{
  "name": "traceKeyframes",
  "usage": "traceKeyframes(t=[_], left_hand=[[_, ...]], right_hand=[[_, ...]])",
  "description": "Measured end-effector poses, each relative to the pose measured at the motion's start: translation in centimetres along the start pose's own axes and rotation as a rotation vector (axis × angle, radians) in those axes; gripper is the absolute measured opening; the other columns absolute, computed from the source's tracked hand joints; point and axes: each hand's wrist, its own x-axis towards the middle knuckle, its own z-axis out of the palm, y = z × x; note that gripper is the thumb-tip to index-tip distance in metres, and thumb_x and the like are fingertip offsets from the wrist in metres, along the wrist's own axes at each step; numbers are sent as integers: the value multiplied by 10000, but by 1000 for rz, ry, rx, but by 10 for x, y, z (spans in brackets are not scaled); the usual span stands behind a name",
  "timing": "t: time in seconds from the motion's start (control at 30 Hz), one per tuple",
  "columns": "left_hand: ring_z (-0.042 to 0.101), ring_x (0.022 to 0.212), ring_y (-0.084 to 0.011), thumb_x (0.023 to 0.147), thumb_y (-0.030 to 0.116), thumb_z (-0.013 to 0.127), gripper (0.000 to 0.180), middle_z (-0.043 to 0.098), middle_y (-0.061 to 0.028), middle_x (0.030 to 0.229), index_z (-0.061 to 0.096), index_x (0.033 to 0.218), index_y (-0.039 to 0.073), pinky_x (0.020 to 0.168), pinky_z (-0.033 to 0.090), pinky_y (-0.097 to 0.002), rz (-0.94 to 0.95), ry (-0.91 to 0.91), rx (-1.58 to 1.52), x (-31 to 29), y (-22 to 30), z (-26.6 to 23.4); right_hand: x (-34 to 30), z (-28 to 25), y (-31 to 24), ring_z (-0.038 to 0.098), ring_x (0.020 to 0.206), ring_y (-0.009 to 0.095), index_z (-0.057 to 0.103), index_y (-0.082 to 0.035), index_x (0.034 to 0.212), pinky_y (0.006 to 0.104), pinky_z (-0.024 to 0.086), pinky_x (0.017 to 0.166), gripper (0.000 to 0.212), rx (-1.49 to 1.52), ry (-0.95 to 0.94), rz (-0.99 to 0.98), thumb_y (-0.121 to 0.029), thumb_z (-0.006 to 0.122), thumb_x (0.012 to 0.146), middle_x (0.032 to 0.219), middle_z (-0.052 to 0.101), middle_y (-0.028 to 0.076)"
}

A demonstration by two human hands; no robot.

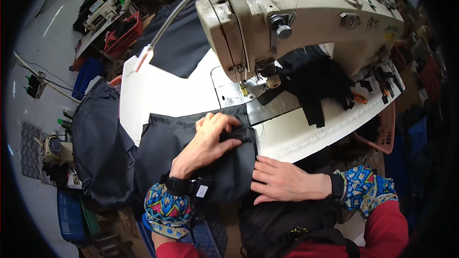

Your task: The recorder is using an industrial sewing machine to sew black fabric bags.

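A dark grey fabric piece point(162, 148) lies over the front of the white sewing table, its top edge just below the sewing machine's needle area point(246, 94). On that fabric rests my left hand point(210, 136), its fingers bent and the thumb spread away from them; the fingertips are slightly blurred near a folded strip at the fabric's upper right corner. My right hand point(282, 181) lies with fingers stretched out along the fabric's right edge, palm down. Neither hand visibly pinches the cloth. The beige sewing machine point(306, 14) stands just beyond the fabric.
Black fabric strips point(315, 86) lie beneath the machine's arm. Small scissors-like tools and an orange-handled item point(359, 98) sit at the table's right end, beyond a printed ruler point(311, 138). More dark cloth point(103, 143) hangs at left. A flexible lamp point(144, 58) reaches over the table.
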Motion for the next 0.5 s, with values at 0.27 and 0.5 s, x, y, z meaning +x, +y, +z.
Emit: traceKeyframes(t=[0.27, 0.5], left_hand=[[477, 968, -234, 745, 211, 874, 460, 597, -27, 1024, 652, 1126, 82, 901, 389, -349, -125, 72, 62, -8, 9, 6], [487, 873, -218, 780, 187, 846, 243, 628, -41, 825, 712, 921, 43, 860, 409, -343, -137, 175, 78, 4, -2, 11]], right_hand=[[-12, 3, -13, 545, 1255, 295, 647, -14, 1087, 441, 375, 1158, 438, 27, -3, 3, -430, 612, 954, 1184, 622, 136], [-14, -1, -10, 542, 1283, 296, 669, -8, 1116, 439, 371, 1158, 437, 58, -28, 8, -412, 600, 967, 1226, 629, 148]])
